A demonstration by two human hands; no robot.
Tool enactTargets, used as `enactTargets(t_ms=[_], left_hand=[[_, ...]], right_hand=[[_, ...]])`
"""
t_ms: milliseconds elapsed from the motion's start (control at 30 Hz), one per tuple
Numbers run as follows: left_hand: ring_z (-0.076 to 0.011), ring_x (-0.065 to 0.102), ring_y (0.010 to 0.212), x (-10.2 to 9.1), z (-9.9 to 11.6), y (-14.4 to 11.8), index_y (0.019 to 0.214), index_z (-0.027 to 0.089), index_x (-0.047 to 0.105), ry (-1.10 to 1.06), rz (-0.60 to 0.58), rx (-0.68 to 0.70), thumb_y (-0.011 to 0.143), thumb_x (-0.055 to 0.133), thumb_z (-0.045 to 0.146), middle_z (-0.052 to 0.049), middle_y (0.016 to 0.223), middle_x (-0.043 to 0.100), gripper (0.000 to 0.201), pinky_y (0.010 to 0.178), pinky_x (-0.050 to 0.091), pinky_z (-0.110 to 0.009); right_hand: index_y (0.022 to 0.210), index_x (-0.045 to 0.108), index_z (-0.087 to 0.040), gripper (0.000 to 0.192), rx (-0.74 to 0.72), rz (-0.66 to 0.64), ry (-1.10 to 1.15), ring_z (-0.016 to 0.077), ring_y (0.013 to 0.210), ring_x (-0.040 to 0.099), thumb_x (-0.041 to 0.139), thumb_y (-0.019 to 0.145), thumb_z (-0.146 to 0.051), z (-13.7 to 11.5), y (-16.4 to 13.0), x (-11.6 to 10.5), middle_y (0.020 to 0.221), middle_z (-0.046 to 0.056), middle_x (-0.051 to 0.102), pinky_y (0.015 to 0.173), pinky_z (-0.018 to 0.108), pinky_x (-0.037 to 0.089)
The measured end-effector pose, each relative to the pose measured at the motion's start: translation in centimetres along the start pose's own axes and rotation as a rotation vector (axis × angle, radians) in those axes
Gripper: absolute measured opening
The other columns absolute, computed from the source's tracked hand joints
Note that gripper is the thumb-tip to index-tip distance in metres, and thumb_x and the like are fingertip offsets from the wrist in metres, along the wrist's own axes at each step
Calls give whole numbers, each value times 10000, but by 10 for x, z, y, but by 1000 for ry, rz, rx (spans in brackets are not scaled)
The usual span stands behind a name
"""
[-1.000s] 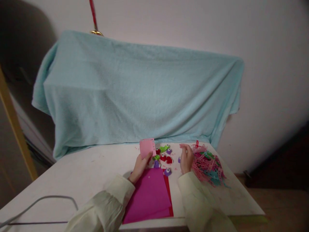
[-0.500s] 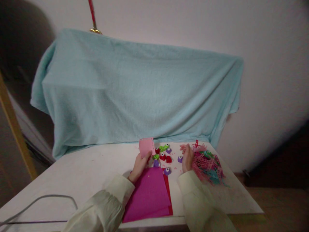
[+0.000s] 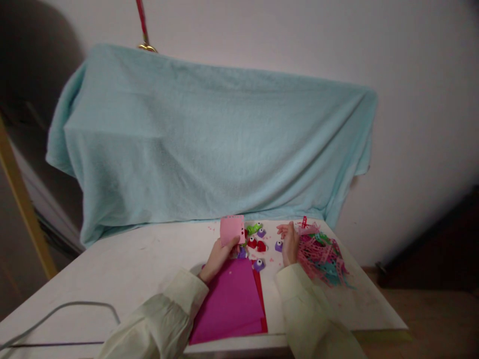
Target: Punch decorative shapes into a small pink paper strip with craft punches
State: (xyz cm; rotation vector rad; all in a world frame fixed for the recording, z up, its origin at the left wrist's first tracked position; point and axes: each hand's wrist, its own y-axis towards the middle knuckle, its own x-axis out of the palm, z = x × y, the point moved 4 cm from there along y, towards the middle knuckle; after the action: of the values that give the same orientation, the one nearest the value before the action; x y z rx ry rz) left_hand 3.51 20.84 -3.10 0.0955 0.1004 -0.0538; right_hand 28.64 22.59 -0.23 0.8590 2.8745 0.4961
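- The left hand point(image 3: 219, 257) was pinched around the lower edge of a small pale pink paper square point(image 3: 232, 230), holding it upright above the counter point(image 3: 123, 269).
- The paper square showed tiny punched marks along its top and right edges, and it stood just in front of the small punches.
- The right hand point(image 3: 290, 244) rested near the back of the counter with its fingers loosely curled; whether it gripped anything could not be told.
- A purple punch point(image 3: 279, 246) sat just beside the right hand's fingers, on their left side.
- Two red punches point(image 3: 257, 244) lay side by side between the two hands, with a green punch point(image 3: 253, 229) behind them and another purple one next to it.
- A further purple punch point(image 3: 258, 265) rested at the top right corner of the magenta paper sheets.
- The magenta paper sheets point(image 3: 232, 304) lay flat on the counter under the left wrist, with a red sheet point(image 3: 262, 299) peeking out along their right side.
- A heap of pink and teal paper scraps point(image 3: 324, 257) lay touching the right side of the right hand.
- A light blue blanket point(image 3: 213, 144) was draped over something bulky behind the counter.
- A grey cable point(image 3: 63, 311) curved across the near left part of the counter.
- Both arms wore cream sleeves point(image 3: 160, 319).
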Motion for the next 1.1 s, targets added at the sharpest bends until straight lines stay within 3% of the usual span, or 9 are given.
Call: enactTargets(t_ms=[100,200,267,400,467,533,700,933,1100], left_hand=[[-123,469,457,2,2,-1,574,110,626,15,-31,6,771,489,555,-50,525,583,506,446,329,-211],[-124,466,448,-1,-2,2,563,111,625,12,6,22,776,475,557,-49,513,581,516,450,333,-218],[-130,473,453,-6,-6,5,573,110,620,7,81,19,764,487,560,-48,512,583,507,460,344,-223],[-135,486,471,-15,-10,9,610,112,600,11,198,16,744,525,545,-31,518,571,460,479,367,-224],[-135,492,487,-17,-9,9,626,115,597,10,216,42,750,526,532,-26,532,570,441,497,380,-224],[-136,499,511,-19,-7,7,652,115,603,7,232,71,753,528,521,-26,561,582,425,511,386,-222],[-132,496,498,-20,-2,4,628,125,592,27,251,78,734,537,536,-12,537,571,428,497,373,-220],[-128,480,460,-18,-4,5,581,134,561,24,246,60,726,515,582,-11,498,548,474,468,362,-217],[-131,484,466,-18,-9,7,577,130,561,36,244,60,738,507,581,-17,499,544,482,464,355,-214]], right_hand=[[657,601,-150,565,6,14,10,140,518,469,265,883,-544,-3,0,-2,565,21,546,522,264,348],[698,602,-158,483,-82,-48,-8,143,571,488,310,897,-487,-20,-11,4,609,15,553,559,261,369],[761,615,-167,343,-204,-238,-35,149,660,523,418,882,-421,-36,-26,18,689,15,587,627,259,393],[877,657,-201,128,-413,-816,-94,153,744,565,562,814,-261,-55,-70,57,849,26,647,690,262,421],[917,663,-230,191,-512,-972,-120,169,874,570,577,769,-146,-54,-86,66,918,18,660,828,296,405],[949,658,-252,319,-556,-1044,-178,178,946,553,568,713,-57,-49,-93,70,961,6,660,909,326,371],[1066,610,-243,502,-538,-1074,-267,199,1034,509,588,619,-15,-37,-88,65,1066,35,600,920,335,381],[1082,601,-214,397,-426,-995,-258,115,677,527,598,700,-106,-28,-84,67,925,34,583,627,235,438],[1061,618,-218,318,-240,-897,-115,110,611,513,615,743,-229,-29,-78,67,770,2,595,556,219,408]])
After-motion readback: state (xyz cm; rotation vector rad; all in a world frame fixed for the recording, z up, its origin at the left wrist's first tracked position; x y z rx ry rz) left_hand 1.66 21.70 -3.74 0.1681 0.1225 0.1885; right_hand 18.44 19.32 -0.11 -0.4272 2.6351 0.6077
